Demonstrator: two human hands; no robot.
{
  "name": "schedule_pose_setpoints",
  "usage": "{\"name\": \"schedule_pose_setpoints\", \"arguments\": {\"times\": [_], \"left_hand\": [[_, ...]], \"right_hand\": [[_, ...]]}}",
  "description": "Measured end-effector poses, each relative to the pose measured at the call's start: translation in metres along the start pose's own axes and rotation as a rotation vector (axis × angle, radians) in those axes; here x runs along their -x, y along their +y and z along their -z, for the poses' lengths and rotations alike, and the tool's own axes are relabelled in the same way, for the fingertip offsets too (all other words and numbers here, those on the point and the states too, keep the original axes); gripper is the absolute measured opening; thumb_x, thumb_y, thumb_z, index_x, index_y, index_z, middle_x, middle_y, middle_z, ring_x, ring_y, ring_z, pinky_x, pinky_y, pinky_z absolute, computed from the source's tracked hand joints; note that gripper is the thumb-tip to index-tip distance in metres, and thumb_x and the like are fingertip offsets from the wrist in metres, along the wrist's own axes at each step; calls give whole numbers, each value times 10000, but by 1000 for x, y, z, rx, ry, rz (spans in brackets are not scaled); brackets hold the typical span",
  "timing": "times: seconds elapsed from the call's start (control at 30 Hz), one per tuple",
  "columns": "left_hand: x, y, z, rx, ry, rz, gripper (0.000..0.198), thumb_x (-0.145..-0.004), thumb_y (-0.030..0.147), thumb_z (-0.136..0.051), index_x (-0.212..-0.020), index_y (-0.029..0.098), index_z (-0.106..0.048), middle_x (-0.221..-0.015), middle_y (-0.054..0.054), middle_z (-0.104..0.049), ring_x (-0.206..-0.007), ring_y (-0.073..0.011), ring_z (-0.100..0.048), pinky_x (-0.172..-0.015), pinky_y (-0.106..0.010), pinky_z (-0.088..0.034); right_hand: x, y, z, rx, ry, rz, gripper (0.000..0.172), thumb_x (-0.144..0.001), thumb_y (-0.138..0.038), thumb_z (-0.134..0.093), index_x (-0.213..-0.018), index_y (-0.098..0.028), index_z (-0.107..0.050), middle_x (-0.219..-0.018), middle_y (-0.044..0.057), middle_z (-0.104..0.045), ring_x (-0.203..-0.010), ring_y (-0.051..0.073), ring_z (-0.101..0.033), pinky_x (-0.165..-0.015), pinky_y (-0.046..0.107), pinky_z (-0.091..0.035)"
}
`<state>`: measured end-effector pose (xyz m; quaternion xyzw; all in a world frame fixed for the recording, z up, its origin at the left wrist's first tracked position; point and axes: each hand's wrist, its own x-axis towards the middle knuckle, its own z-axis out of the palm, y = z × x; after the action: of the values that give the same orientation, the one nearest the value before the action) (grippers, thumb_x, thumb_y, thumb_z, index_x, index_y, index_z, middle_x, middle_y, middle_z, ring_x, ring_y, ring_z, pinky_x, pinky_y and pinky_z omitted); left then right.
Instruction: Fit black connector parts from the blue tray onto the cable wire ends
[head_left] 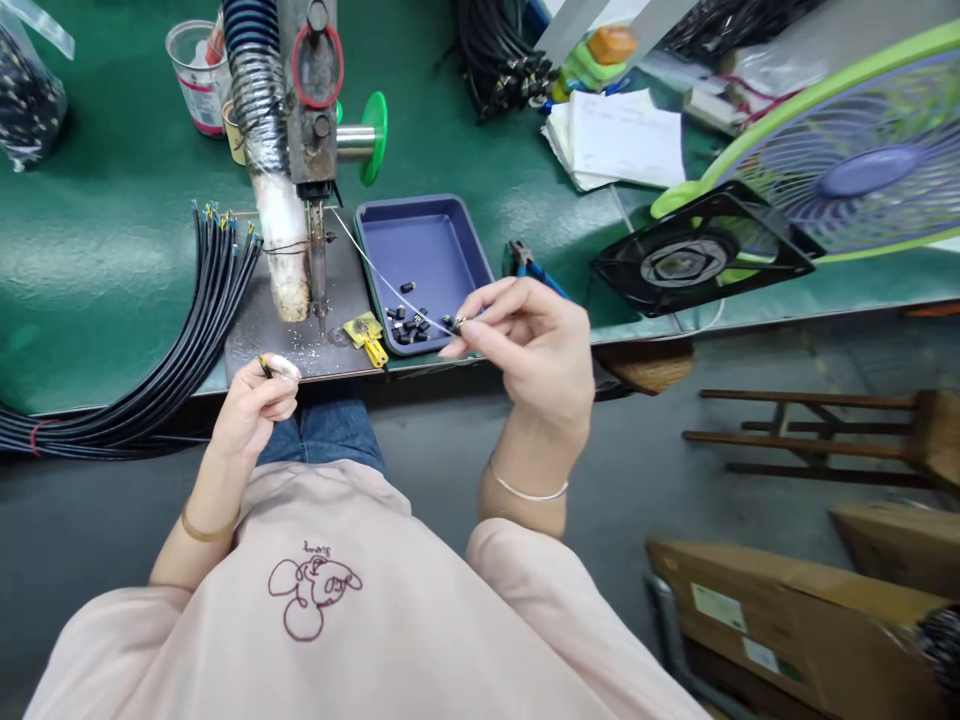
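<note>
My left hand [251, 405] is closed at the bench's front edge, with white wrapping on a fingertip. A short dark tip with a little colour, which looks like the end of a black cable [264, 367], shows between its fingers; the rest is hidden. Over the near right corner of the blue tray [472, 245], my right hand [536, 345] pinches a small black connector [454, 324]. Several similar black connectors [409, 328] lie in the tray. A thin white solder wire [375, 272] slants from the soldering machine's tip [319, 290] towards my right fingers. A yellow fixture [366, 336] lies left of the tray.
Left of the metal plate [247, 345] lies a bundle of black cables [187, 345] with coloured wire ends. A ducted hose [277, 230] hangs beside the machine. Pliers [536, 268], papers [622, 140], a black fan [690, 262] and a green fan [862, 170] are to the right.
</note>
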<state>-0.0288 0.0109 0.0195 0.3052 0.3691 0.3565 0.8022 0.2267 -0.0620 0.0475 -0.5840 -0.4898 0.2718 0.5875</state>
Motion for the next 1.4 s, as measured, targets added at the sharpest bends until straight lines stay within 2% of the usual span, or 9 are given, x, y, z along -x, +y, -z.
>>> {"name": "schedule_pose_setpoints", "arguments": {"times": [0.1, 0.23, 0.33, 0.43, 0.7, 0.9, 1.07, 1.3, 1.4], "left_hand": [[-2, -2, 0, -26, 3, -22, 200, -531, 128, -805, -666, 163, -663, -489, 98, -444, -356, 9, -207, -372, -147, -133], [-4, -5, -2, -143, -6, -62, 269, -559, 174, -845, -805, 169, -736, -533, 94, -452, -385, 1, -213, -380, -158, -135], [-6, -10, -6, -293, -2, -156, 217, -593, 199, -854, -775, 160, -742, -515, 90, -401, -442, -25, -246, -413, -173, -189], [-6, -15, -11, -461, 21, -282, 172, -639, 212, -842, -773, 152, -752, -536, 68, -416, -512, -54, -304, -486, -193, -256], [-3, -21, -16, -692, 20, -411, 128, -737, 227, -746, -665, 151, -672, -512, 88, -250, -510, -63, -215, -518, -238, -185], [-1, -22, -17, -759, 62, -457, 214, -756, 197, -691, -590, 161, -562, -523, 80, -267, -523, -69, -247, -531, -244, -212], [-2, -24, -18, -753, 71, -478, 303, -772, 212, -677, -554, 170, -471, -532, 77, -262, -523, -67, -239, -521, -248, -201], [-3, -24, -18, -717, 61, -486, 265, -772, 191, -673, -577, 170, -495, -520, 82, -272, -506, -62, -248, -510, -238, -206], [-4, -24, -15, -586, 46, -465, 90, -750, 174, -697, -749, 171, -607, -554, 82, -384, -510, -62, -316, -515, -211, -269]], "right_hand": [[20, -7, -29, 10, -6, 61, 149, -839, -229, -743, -742, -214, -631, -886, -4, -703, -649, 116, -722, -612, 254, -622], [39, 3, -72, 196, 57, 271, 120, -896, -167, -694, -793, -224, -672, -909, 21, -763, -910, 169, -748, -835, 325, -640], [46, 13, -90, 121, 42, 217, 113, -947, -194, -625, -845, -223, -666, -950, 26, -778, -876, 157, -755, -778, 295, -645], [50, 17, -93, 13, 48, 101, 112, -956, -229, -607, -852, -224, -647, -962, 24, -780, -835, 144, -767, -706, 252, -642], [50, 18, -92, 50, 48, 2, 114, -917, -267, -625, -810, -232, -610, -928, 20, -791, -753, 136, -754, -684, 252, -644], [52, 18, -96, 131, 56, 87, 111, -918, -221, -634, -809, -241, -642, -920, 9, -791, -808, 143, -753, -687, 251, -638], [54, 22, -97, 285, 112, 307, 113, -926, -175, -635, -853, -255, -670, -955, 23, -803, -872, 170, -770, -746, 306, -641], [53, 31, -103, 375, 103, 487, 133, -925, -144, -611, -904, -272, -641, -936, 27, -800, -832, 170, -771, -732, 313, -634], [51, 30, -103, 355, 169, 400, 116, -936, -171, -601, -881, -269, -629, -941, 32, -791, -857, 179, -771, -741, 332, -638]]}}
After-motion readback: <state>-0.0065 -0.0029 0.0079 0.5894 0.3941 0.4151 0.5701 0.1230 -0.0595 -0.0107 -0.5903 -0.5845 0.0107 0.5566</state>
